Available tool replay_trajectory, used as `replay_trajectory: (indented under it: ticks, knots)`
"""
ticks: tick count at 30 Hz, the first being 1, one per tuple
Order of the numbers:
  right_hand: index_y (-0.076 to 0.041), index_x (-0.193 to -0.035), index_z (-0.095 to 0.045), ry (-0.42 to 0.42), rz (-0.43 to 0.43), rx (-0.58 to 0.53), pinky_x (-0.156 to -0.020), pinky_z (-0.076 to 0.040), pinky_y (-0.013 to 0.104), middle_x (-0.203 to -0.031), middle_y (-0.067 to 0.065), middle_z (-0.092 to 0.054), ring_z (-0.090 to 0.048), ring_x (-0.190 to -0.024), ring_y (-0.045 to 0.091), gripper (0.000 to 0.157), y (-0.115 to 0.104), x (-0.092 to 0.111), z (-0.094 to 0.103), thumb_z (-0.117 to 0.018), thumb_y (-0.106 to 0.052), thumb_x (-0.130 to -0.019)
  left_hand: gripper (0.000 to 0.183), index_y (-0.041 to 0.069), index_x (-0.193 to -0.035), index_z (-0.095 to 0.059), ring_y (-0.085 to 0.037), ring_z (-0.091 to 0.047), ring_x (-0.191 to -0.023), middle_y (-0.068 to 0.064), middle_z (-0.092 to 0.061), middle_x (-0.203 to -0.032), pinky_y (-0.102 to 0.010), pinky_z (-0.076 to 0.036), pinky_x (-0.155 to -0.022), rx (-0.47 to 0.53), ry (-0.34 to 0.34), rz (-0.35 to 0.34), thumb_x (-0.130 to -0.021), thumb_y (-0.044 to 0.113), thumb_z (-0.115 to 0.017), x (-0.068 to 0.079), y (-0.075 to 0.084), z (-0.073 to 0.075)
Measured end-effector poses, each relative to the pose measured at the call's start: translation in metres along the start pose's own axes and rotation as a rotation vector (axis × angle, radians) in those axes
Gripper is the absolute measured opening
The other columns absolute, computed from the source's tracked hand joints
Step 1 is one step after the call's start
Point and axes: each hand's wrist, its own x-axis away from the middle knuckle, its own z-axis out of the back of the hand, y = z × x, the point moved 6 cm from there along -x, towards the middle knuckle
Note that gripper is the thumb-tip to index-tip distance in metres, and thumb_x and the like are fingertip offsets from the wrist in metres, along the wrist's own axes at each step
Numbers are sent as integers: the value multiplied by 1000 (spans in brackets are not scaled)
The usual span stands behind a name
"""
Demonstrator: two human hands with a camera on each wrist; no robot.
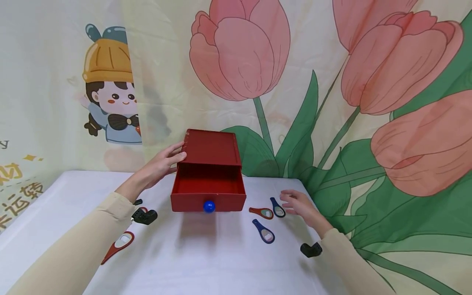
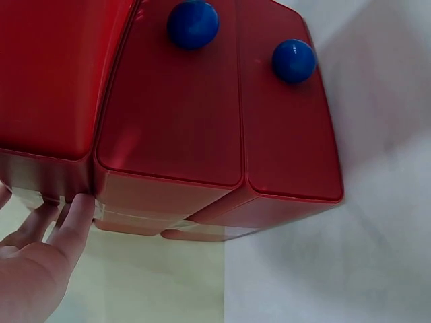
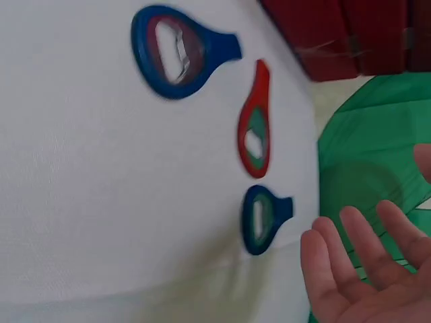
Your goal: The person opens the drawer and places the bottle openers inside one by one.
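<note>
Your hands are well apart. Your left hand is at the left side of the red box; its fingers are extended and touch the side wall, with the thumb at the top edge. Your right hand is held loosely spread, just beside the far blue opener and clear of it, with nothing in its grasp.

The box stands on the white table, near its back edge. One drawer is pulled out toward you, its red inside facing up and a blue knob on its front. The left wrist view shows two fronts with blue knobs, and clear tape along the side.

Right of the box lie three openers: the far blue opener, the red opener near it, and the near blue opener closer to you. A second red opener lies beside your left sleeve. Behind your left wrist a further item is mostly hidden; you cannot have it identified. A tulip-printed cloth hangs behind the table.
</note>
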Motion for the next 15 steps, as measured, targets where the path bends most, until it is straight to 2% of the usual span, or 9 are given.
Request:
replay_trajectory:
  ticks: [4,9,15]
  knots:
    - [-2,-151,-54,77,30,158,-103,-58,52,-142,24,-63,-64,-126,41,55,11,-13,-5,-67,-30,-105,84,20,-173,-7,-44,-21,-160,-17,-12,-177,-67,-27,-124,-7,1,-1,-109,41,-56,0,-1,0]
    - [-4,-149,-57,126,77,358,-102,-56,55,-142,24,-62,-62,-124,42,55,22,-24,-13,-74,-23,-101,84,20,-173,-6,-44,-21,-160,-17,-12,-177,-67,-27,-124,-8,7,4,-109,42,-56,0,-1,0]
    - [-2,-148,-57,120,123,468,-102,-57,54,-139,25,-62,-63,-117,38,56,30,-31,-20,-78,-16,-98,84,22,-173,-7,-43,-21,-160,-16,-11,-178,-67,-28,-124,-10,11,10,-108,43,-56,0,-2,0]
